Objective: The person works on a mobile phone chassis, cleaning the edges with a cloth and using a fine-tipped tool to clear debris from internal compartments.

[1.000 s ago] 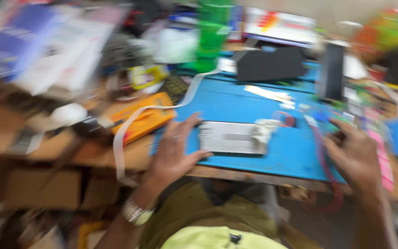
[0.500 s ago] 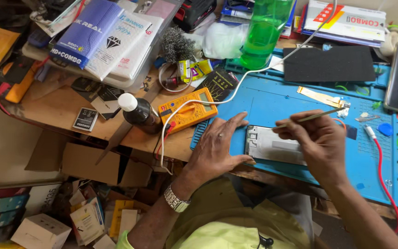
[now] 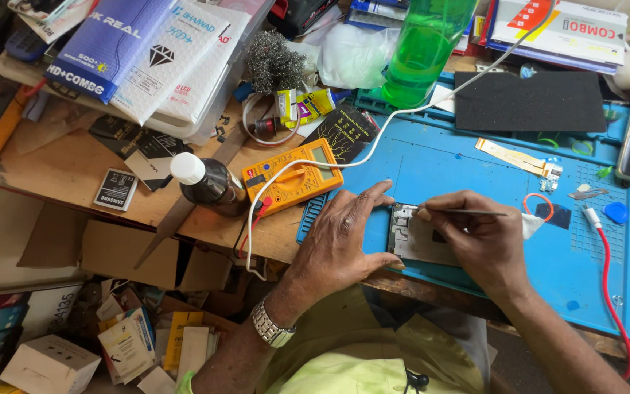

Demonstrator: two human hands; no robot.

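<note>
Right grip (image 3: 479, 237) pinching thin tool (image 3: 468, 212), left grip (image 3: 344, 237) splayed, steadying opened phone (image 3: 421, 237)

Blue and white flat packages (image 3: 136, 55) top left, orange multimeter's grey screen (image 3: 321, 154) centre, white box (image 3: 566, 25) top right

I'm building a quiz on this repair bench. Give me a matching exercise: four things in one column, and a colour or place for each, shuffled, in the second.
Things:
1. multimeter
2. bottle
3. opened phone
4. foam pad

Descriptions:
A. black, at the far side of the blue mat
B. between the left hand and the right hand
C. orange-yellow, on the wooden table left of the mat
D. clear green, standing at the mat's far edge

Pairs: 1-C, 2-D, 3-B, 4-A
</note>
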